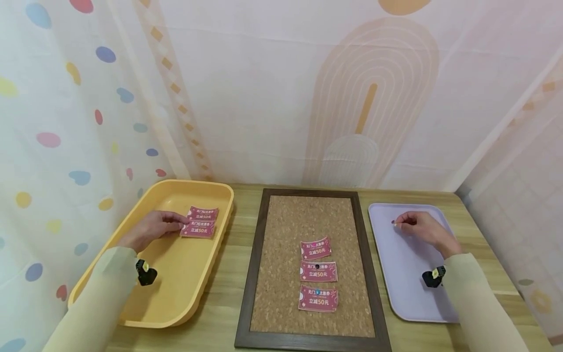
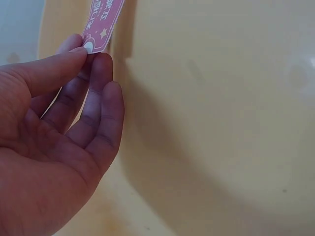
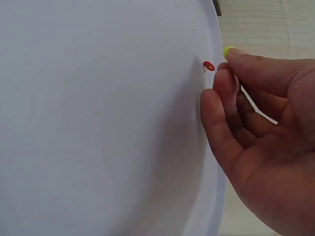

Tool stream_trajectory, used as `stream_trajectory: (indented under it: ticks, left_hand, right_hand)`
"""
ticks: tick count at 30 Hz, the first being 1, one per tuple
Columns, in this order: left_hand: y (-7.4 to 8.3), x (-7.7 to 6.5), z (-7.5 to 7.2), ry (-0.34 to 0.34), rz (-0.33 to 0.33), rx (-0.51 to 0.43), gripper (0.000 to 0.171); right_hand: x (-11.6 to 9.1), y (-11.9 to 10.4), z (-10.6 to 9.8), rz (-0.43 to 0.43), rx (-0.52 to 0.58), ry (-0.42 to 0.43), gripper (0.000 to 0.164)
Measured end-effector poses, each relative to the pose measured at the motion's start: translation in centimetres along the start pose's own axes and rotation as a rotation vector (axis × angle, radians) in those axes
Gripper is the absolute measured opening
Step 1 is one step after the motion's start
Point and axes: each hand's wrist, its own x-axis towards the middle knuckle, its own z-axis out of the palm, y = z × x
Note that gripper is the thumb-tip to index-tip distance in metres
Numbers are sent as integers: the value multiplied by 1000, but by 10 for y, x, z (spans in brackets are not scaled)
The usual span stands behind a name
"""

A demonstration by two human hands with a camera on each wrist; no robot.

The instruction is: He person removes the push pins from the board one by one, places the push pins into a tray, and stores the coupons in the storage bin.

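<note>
My left hand point(image 1: 154, 227) is over the yellow bin, pinching the left end of a pink coupon point(image 2: 102, 24) between thumb and fingers. Another pink coupon point(image 1: 203, 213) lies just behind it. Above the lilac tray point(image 1: 413, 288), my right hand point(image 1: 424, 230) pinches a yellow thumbtack point(image 3: 227, 51) at its fingertips. A red thumbtack point(image 3: 209, 66) sits on the tray close to those fingers. Between the hands, three pink coupons are on the corkboard point(image 1: 281, 293): a tilted top one point(image 1: 316, 252), a middle one with a black tack point(image 1: 317, 267), and a bottom one with a blue tack point(image 1: 317, 292).
The yellow bin point(image 1: 228, 195) has raised walls and stands at the left of the wooden table point(image 1: 224, 288). A dark frame point(image 1: 257, 249) edges the corkboard. Patterned curtains point(image 1: 264, 98) hang behind and along both sides.
</note>
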Motion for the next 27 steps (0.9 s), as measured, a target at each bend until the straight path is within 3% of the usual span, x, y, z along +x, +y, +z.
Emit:
stream_trajectory:
  ticks: [8, 15, 27]
  left_hand:
    - [-6, 0, 3, 29, -25, 35, 28]
    - [-6, 4, 3, 24, -19, 74, 28]
    - [-10, 8, 0, -37, -37, 10, 29]
  right_hand:
    - [2, 4, 4, 36, -16, 11, 13]
    - [4, 8, 6, 6, -42, 25, 11]
    - [5, 9, 8, 23, -19, 45, 11]
